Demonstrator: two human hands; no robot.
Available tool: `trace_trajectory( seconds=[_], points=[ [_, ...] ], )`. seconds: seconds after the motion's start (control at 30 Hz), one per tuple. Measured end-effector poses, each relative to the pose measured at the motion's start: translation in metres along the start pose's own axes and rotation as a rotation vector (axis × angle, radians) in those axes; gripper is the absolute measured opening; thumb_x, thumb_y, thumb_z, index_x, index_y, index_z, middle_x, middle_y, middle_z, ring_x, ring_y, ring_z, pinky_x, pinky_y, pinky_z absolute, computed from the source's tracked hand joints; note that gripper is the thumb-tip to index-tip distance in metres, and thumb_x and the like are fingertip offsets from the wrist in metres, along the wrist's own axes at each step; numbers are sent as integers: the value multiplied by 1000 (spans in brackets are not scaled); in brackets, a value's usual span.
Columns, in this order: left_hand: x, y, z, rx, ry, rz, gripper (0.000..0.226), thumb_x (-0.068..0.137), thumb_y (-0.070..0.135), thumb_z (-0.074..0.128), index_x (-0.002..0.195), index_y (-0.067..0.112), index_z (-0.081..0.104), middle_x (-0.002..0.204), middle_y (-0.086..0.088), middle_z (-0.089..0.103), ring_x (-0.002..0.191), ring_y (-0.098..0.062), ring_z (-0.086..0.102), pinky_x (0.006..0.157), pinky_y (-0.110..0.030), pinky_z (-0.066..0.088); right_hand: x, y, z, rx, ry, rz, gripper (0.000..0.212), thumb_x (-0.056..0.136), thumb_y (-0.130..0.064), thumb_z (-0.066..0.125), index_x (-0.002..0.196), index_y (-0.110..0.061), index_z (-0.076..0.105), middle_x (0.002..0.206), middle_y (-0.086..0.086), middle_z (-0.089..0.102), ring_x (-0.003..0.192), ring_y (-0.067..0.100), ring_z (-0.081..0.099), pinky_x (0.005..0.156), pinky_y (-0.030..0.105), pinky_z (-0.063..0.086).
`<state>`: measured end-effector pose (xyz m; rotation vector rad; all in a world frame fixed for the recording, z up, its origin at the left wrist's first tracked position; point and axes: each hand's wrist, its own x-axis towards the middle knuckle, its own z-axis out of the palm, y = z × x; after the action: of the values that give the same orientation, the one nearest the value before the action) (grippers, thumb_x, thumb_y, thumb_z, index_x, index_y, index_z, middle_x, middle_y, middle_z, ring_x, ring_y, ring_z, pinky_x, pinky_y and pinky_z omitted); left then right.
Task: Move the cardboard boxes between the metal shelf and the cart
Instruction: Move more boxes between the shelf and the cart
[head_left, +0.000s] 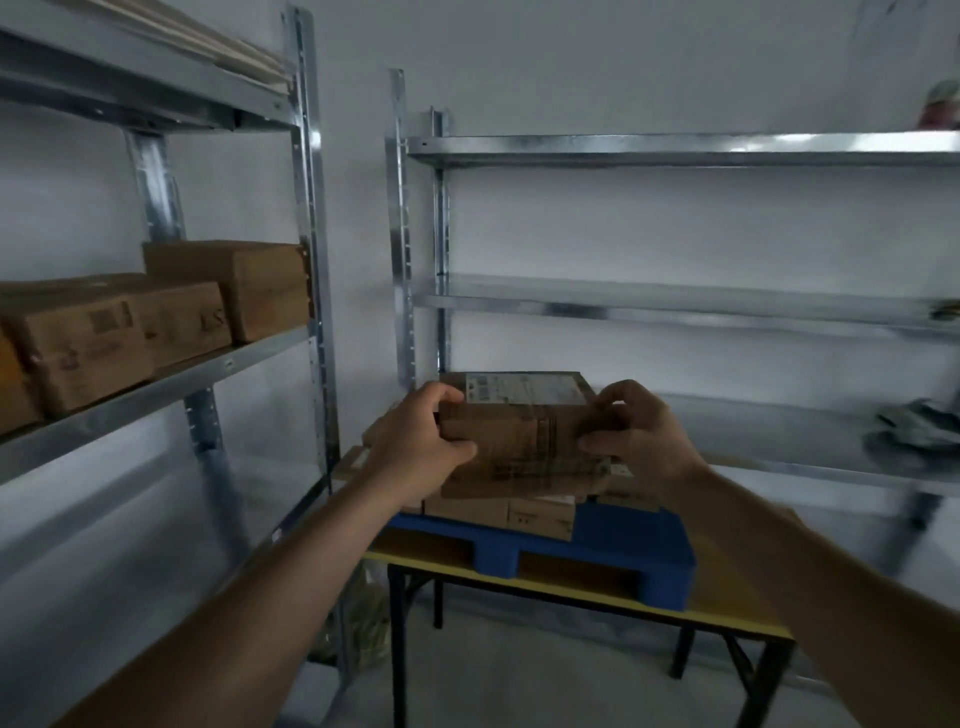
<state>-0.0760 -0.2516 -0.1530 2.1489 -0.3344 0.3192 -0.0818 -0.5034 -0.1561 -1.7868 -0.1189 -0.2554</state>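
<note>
Overhead, rectangular cardboard box (522, 441), both hands gripping

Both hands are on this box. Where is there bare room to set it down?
Right shelf: the middle level is bare from its left end rightward; the level below is bare up to the grey cloth. A yellow table strip lies free right of the blue pallet. Crowded: left shelf boxes sit packed together; boxes sit on the pallet.

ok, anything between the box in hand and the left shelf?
Nothing visible in the gap. Left hand and right hand grip the box. The shelf has its corner post on this side, and stored boxes fill the tier up to it.
</note>
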Motion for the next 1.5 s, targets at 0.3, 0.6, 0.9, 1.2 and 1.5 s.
trace_trajectory(
  seconds=[0.3, 0.6, 0.9, 1.2, 1.5],
  points=[
    [77, 4, 124, 92, -86, 86, 49, 73, 23, 81, 113, 31, 53, 116, 3, 51, 100, -10, 50, 70, -16, 40, 55, 67, -91, -175, 122, 2, 21, 81, -15, 79, 81, -10, 59, 77, 8, 66, 70, 20, 67, 57, 27, 49],
    [128, -40, 231, 152, -275, 151, 67, 74, 32, 83, 131, 26, 48, 134, 0, 37, 107, -11, 47, 80, -12, 39, 89, 162, -127, -231, 223, 129, 33, 83, -6, 75, 112, -18, 63, 104, 1, 70, 92, 17, 70, 74, 35, 61],
    [183, -92, 312, 217, -397, 209, 69, 75, 46, 76, 134, 28, 43, 132, 4, 34, 114, -14, 46, 87, -32, 51, 125, 228, -139, -366, 152, 304, 71, 77, -3, 78, 139, -22, 51, 103, -17, 61, 90, 1, 62, 62, 13, 52],
    [204, -138, 367, 390, -432, 244, 70, 70, 58, 72, 130, 34, 44, 122, 7, 46, 119, -16, 42, 103, -39, 37, 148, 289, -143, -518, 83, 442, 85, 70, 0, 82, 144, -19, 46, 108, -12, 56, 89, 1, 57, 63, 7, 50],
    [210, -161, 399, 578, -543, 159, 70, 78, 59, 67, 137, 35, 37, 137, 3, 44, 139, -27, 27, 115, -52, 22, 172, 341, -153, -532, -31, 479, 79, 74, -3, 80, 143, -22, 47, 117, -13, 53, 108, 9, 55, 72, 8, 52]
  ],
)
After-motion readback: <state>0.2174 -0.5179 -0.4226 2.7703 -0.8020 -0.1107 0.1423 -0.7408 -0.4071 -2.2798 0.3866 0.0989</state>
